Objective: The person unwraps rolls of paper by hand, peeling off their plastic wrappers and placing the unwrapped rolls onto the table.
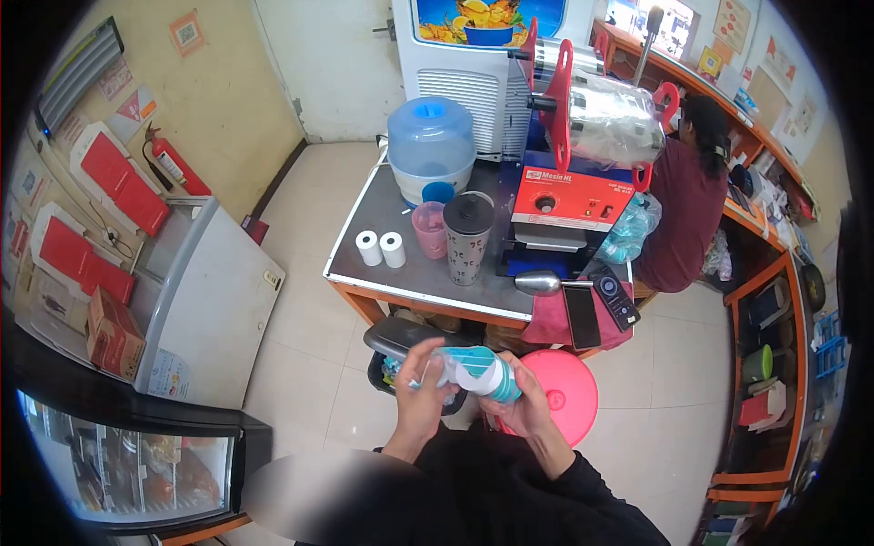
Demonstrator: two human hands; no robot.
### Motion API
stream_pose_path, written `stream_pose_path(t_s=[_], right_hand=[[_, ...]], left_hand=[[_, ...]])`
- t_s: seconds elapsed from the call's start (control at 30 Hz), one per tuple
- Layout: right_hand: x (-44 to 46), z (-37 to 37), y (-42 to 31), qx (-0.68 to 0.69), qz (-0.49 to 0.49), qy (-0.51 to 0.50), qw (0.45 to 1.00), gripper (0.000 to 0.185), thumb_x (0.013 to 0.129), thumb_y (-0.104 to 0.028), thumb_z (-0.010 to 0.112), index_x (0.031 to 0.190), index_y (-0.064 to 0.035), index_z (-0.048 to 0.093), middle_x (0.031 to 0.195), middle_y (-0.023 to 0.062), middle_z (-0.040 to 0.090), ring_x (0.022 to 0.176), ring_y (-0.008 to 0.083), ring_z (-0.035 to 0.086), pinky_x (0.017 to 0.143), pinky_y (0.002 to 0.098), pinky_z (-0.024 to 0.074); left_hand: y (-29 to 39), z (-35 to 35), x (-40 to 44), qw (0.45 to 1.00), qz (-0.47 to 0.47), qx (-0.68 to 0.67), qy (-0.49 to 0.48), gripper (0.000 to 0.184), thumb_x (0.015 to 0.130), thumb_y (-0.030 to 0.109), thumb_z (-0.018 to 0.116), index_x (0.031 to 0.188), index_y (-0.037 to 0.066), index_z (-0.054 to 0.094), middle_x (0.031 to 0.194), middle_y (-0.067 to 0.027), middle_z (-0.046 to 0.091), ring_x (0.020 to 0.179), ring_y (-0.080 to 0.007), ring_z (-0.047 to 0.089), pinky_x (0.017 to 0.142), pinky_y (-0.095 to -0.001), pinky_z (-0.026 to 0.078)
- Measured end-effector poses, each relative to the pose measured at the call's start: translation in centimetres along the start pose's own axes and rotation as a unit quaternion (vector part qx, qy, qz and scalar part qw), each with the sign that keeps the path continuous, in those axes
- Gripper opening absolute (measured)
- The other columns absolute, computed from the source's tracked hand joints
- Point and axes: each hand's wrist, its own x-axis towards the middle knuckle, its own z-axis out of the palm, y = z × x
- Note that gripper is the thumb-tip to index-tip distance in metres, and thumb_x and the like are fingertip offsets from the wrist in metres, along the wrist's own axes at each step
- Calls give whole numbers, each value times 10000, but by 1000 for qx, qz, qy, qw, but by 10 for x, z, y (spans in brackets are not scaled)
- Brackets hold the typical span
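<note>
Both my hands are raised in front of my body, just below the table's front edge. My right hand (528,398) grips the right end of a teal-and-white object (487,371), with a rounded, cylinder-like shape and white bands; its exact kind is unclear. At the object's left end, my left hand (421,387) has its fingers curled against a pale, see-through part. Its fingertips are slightly blurred. Beneath the hands are a dark bin (387,371) with its lid raised and a round pink lid (566,391).
On the table (364,273) stand a blue water dispenser (431,136), two paper rolls (380,249), a pink cup (430,232), a patterned tumbler (468,241), a red cup sealer (569,196), a metal scoop (539,282) and phones (581,317). A person (687,200) sits at the right.
</note>
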Motion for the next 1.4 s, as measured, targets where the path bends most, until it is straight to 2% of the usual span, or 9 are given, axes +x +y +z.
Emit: stream_pose_path(t_s=[0.27, 0.47, 0.6, 0.73, 0.77, 0.97, 1.07, 1.27, 1.4], right_hand=[[11, 16, 1, -156, -13, 92, 983, 372, 1005, -387, 417, 1133, -44, 484, 823, 66, 541, 518, 73, 397, 440, 205, 281], [19, -36, 30, 292, 323, -134, 890, 509, 990, -498, 395, 1033, -5, 514, 763, 50, 538, 369, 40, 318, 332, 183, 311], [32, -23, 34, -30, 240, 148, 959, 782, 887, -707, 373, 1059, 39, 534, 857, 122, 593, 531, 122, 609, 439, 200, 499], [18, 11, 36, -85, 55, 174, 980, 679, 859, -507, 643, 1322, -49, 453, 1094, 107, 592, 994, 193, 624, 823, 341, 549], [15, 5, 41, -268, -29, 60, 961, 672, 788, -284, 781, 1327, -52, 453, 1146, 83, 579, 1112, 186, 547, 946, 349, 469], [18, -19, 55, -206, 52, -1, 977, 617, 797, -150, 733, 1314, 18, 441, 1159, 156, 568, 1049, 257, 590, 876, 418, 538], [21, -34, 81, -138, 32, 47, 989, 579, 807, -178, 712, 1263, 73, 458, 1173, 176, 568, 1023, 288, 615, 800, 495, 585], [30, -27, 98, -83, 15, 66, 994, 639, 805, -404, 676, 1222, 47, 496, 1105, 165, 602, 962, 275, 650, 782, 457, 589], [42, -13, 93, -143, 58, 139, 978, 536, 865, -419, 619, 1185, 2, 530, 1007, 142, 636, 895, 273, 676, 721, 417, 598]], left_hand=[[23, 17, -5, 961, 112, 239, -80, 169, 908, 144, 640, 998, 2, 628, 991, -63, 613, 932, -95, 557, 764, -231, 446], [6, 2, -2, 995, -15, 99, -29, 259, 923, 222, 650, 782, 8, 614, 732, 17, 579, 667, -28, 474, 594, -206, 382], [-2, 6, -10, 952, 107, 279, 61, 284, 940, 254, 627, 781, 19, 612, 689, 19, 568, 601, -23, 477, 510, -204, 369], [-9, 9, -19, 940, 147, 284, 115, 280, 975, 219, 559, 810, -5, 590, 718, 4, 579, 666, -46, 488, 596, -239, 408], [-14, 1, -17, 916, 151, 354, 112, 309, 991, 231, 517, 816, -14, 586, 693, -13, 571, 656, -67, 498, 606, -270, 423], [-18, -28, 4, 846, 214, 458, 169, 367, 996, 267, 472, 850, -46, 596, 711, -196, 590, 638, -266, 593, 618, -382, 440], [-27, -41, 9, 854, 207, 432, 205, 390, 1012, 255, 449, 808, -48, 586, 687, -58, 581, 632, -126, 508, 584, -303, 421], [-19, -72, 28, 936, 46, -80, 339, 375, 1006, 285, 455, 927, -58, 583, 828, -97, 663, 689, -229, 648, 654, -348, 522], [14, -85, 21, 971, 14, -145, 188, 334, 1003, 275, 462, 1028, -48, 547, 1023, -137, 645, 927, -245, 656, 805, -391, 564]])
